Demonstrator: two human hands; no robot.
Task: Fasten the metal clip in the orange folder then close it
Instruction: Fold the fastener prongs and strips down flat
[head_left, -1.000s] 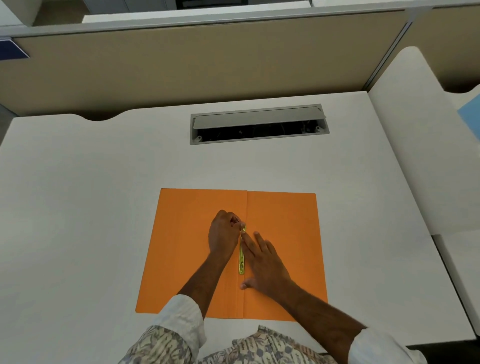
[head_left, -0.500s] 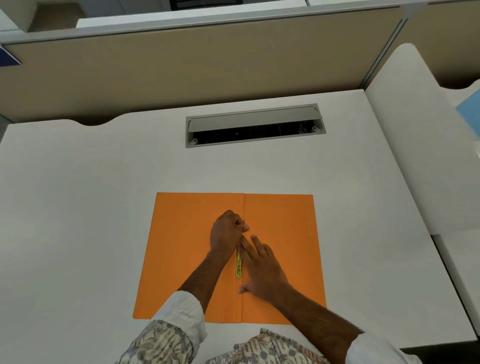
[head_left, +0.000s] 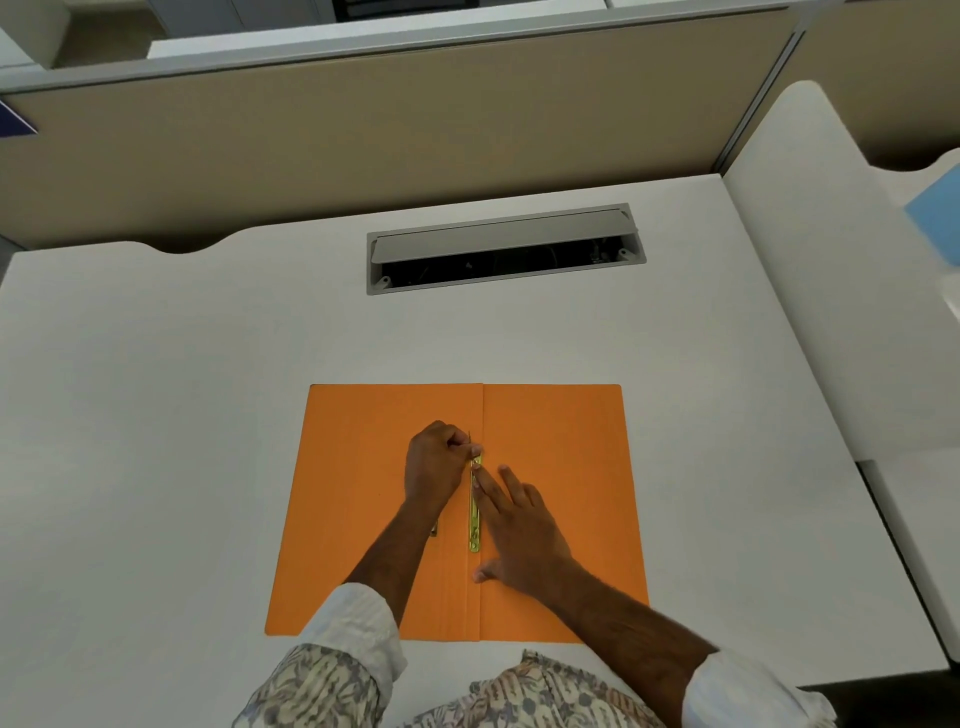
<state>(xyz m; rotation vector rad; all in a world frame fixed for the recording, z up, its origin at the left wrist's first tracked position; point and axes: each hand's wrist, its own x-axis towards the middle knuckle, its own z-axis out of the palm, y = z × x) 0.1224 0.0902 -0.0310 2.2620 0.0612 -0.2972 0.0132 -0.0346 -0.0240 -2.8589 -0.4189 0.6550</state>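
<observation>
An orange folder lies open and flat on the white desk in front of me. A thin brass metal clip runs along its centre fold. My left hand is curled into a fist just left of the fold, its fingertips pinching a thin upright prong at the clip's far end. My right hand lies flat on the right half, with its fingers pressing on the clip bar and its thumb near the fold. A small brass piece shows beside my left wrist.
A grey cable tray with its lid lifted is set into the white desk behind the folder. A beige partition stands at the back. Another white desk adjoins on the right, with something blue at the frame's edge.
My left hand's fingertips have stayed at the clip's far end with small shifts. My right hand remains on the bar. The view has drifted slightly.
</observation>
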